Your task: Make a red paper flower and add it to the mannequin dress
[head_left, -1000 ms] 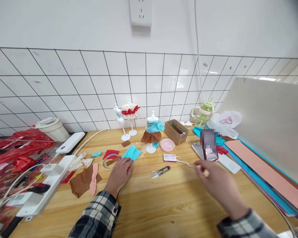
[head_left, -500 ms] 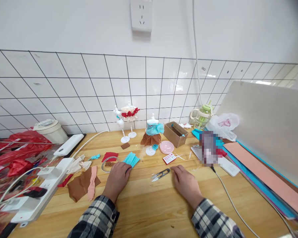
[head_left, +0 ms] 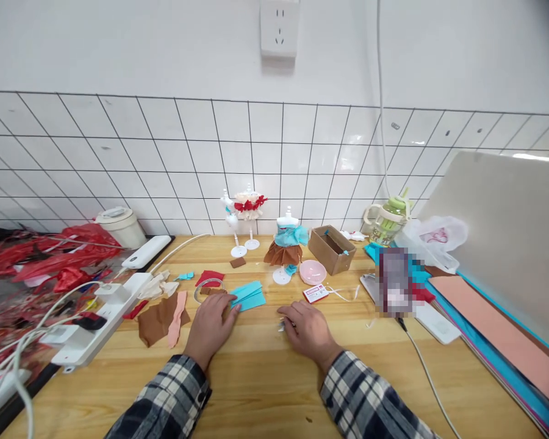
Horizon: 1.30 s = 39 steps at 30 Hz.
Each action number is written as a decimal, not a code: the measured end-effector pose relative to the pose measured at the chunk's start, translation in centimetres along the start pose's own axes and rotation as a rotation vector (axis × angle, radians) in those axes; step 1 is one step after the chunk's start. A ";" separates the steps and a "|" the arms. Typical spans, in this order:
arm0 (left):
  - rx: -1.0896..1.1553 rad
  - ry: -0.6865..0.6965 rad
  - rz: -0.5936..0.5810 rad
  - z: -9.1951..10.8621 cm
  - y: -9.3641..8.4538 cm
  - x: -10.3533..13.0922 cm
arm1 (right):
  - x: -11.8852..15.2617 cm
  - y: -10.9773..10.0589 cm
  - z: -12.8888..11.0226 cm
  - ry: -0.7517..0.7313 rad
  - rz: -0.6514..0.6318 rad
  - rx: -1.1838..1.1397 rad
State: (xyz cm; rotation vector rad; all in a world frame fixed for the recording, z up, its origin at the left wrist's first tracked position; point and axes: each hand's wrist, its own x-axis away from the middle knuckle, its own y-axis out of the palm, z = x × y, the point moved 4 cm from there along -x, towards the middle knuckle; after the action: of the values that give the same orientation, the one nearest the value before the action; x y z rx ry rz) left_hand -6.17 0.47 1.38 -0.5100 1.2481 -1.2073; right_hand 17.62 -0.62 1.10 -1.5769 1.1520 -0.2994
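My left hand (head_left: 213, 326) has thumb and fingers closed on the left end of a folded piece of blue crepe paper (head_left: 251, 296) lying on the table. My right hand (head_left: 308, 330) is curled over a pair of thread snips (head_left: 282, 326); only the silvery blade tips show past the fingers, and the rest is hidden. Beyond the hands stands a small white dress form (head_left: 287, 221) with a blue top and a brown ruffled skirt (head_left: 283, 253). By my left hand lie a clear ring (head_left: 196, 292), a red piece (head_left: 210, 276) and a pink strip (head_left: 177, 320).
Behind stand two more small dress forms (head_left: 239, 250), a pink bowl (head_left: 313, 272) and a cardboard box (head_left: 333, 250). A small red-and-white box (head_left: 316, 293) lies near my right hand. A power strip (head_left: 103, 323) with cables is at left; phone-like devices and coloured sheets (head_left: 498, 317) are at right.
My right hand has moved left and now covers the thread snips. The blue crepe paper lies flatter and more spread out beside my left hand. The view has turned slightly left.
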 end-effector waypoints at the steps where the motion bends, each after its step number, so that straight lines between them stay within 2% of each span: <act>1: -0.019 -0.020 0.009 -0.1 -0.1 0.1 | 0.3 -0.2 0.3 0.029 -0.008 -0.035; 5: -0.071 -0.032 -0.026 0.2 0.1 -0.4 | 1.0 -1.1 1.1 0.115 -0.068 -0.119; 9: -0.118 0.003 -0.083 0.4 0.7 -1.3 | 0.9 -1.6 1.5 0.168 -0.116 -0.031; 13: -0.173 0.061 -0.140 -0.2 1.6 -1.5 | 0.9 -1.6 2.0 0.222 -0.178 0.037; 19: -0.063 0.147 -0.174 -0.8 2.1 -1.0 | 1.1 -1.1 2.2 0.206 -0.209 0.060; 22: -0.104 0.144 -0.162 -0.2 1.4 -0.7 | 1.2 -0.8 2.3 0.211 -0.190 0.048; 27: -0.281 0.099 -0.208 1.4 0.7 -0.3 | 1.3 -0.4 2.5 0.209 -0.216 0.059; 33: -0.384 0.072 -0.147 2.6 1.8 -2.1 | 1.2 -0.2 2.3 0.244 -0.173 0.124; 36: -0.364 0.046 -0.096 1.8 0.8 -2.8 | 1.2 -0.5 2.0 0.244 -0.110 0.144; 38: -0.328 0.003 -0.023 0.1 -1.1 -2.6 | 1.3 -0.7 1.8 0.225 -0.072 0.138; 39: -0.331 -0.013 -0.026 -1.2 -2.2 -2.3 | 1.4 -0.7 1.7 0.218 -0.054 0.127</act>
State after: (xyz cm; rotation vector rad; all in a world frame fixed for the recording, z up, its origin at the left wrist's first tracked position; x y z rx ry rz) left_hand -7.85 2.09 3.89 -0.7762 1.4423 -1.0208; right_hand 19.88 -0.74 0.60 -1.4919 1.2317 -0.5809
